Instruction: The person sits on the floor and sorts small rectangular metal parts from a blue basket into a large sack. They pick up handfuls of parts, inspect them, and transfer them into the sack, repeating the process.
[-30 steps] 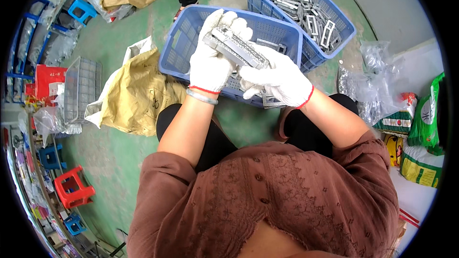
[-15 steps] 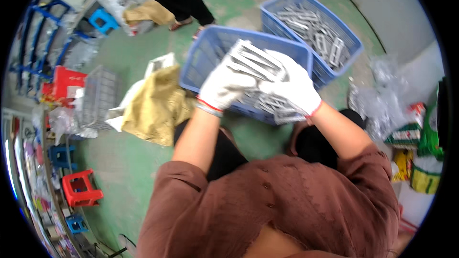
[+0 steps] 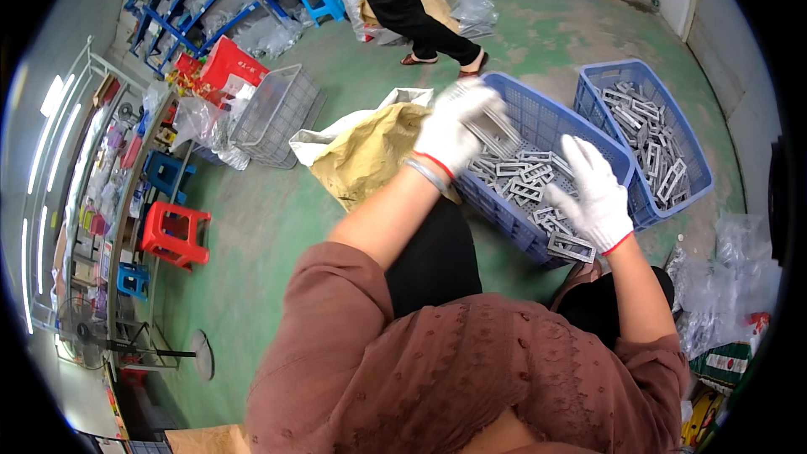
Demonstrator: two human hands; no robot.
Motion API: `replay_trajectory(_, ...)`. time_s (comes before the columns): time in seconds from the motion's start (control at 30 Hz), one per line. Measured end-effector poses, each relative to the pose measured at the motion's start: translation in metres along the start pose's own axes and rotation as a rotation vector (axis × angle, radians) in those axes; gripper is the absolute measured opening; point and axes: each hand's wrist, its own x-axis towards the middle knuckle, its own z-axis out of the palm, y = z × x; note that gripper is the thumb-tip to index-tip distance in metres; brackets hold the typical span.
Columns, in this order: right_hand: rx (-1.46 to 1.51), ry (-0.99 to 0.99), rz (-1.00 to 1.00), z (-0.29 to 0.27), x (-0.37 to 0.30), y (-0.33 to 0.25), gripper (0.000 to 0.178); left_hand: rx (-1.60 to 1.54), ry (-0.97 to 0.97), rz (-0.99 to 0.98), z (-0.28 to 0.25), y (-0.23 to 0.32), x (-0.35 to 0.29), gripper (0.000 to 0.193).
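Note:
My left hand [image 3: 454, 128], in a white knit glove, is closed around a small stack of grey metal rectangular frames [image 3: 498, 132]. It is above the left end of a blue plastic basket [image 3: 504, 220]. Loose frames [image 3: 528, 183] of the same kind lie jumbled inside that basket. Over the basket's near right part, my right hand [image 3: 598, 197], gloved as well, has its fingers spread and holds nothing. A second blue basket [image 3: 696, 195] stands against the first on the right, with many more such frames in it.
Left of the near basket lies a yellow-and-white woven sack [image 3: 361, 155], with a grey wire crate [image 3: 277, 122] beyond it. A person in black trousers [image 3: 403, 0] stands past the baskets. A red stool [image 3: 176, 235] is at left, clear plastic bags [image 3: 727, 277] at right.
My hands were together around the frames; now they are apart. The left keeps the stack, while the right has let go and opened. The view has swung, shifting the baskets rightward.

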Motion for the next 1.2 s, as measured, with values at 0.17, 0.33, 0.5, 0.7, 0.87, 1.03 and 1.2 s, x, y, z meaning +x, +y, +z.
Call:
replay_trajectory(0.17, 0.011, -0.088, 0.159, -0.002, -0.019, 0.043, 0.063, 1.518, 0.199, 0.713, -0.040, 0.138, 0.010, 0.036)
replay_trajectory(0.33, -0.047, -0.038, 0.234, -0.004, -0.029, 0.090, 0.059, 1.160, 0.486, 0.029, -0.122, 0.207, 0.008, 0.031)
replay_trajectory(0.5, -0.073, -0.136, 0.371, -0.005, -0.040, 0.125, 0.064, 1.558, 0.400, -0.335, -0.280, 0.218, -0.006, 0.035)
replay_trajectory(0.7, -0.007, -0.401, 0.426, 0.000, -0.058, 0.130, 0.061, 1.286, 0.225, -0.636, -0.333, 0.212, 0.013, 0.035)
replay_trajectory(0.87, -0.097, -0.584, 0.229, 0.004, -0.085, 0.118, 0.083, 1.893, 0.215, -0.461, -0.243, 0.196, 0.034, 0.049)
replay_trajectory(1.03, -0.252, -0.814, 0.195, 0.033, -0.089, 0.081, 0.085, 2.444, 0.113, 0.161, -0.119, 0.185, 0.018, 0.056)
replay_trajectory(1.2, -0.319, -0.809, 0.225, 0.043, -0.089, 0.089, 0.054, 1.993, -0.137, 0.290, -0.009, 0.031, -0.002, 0.056)
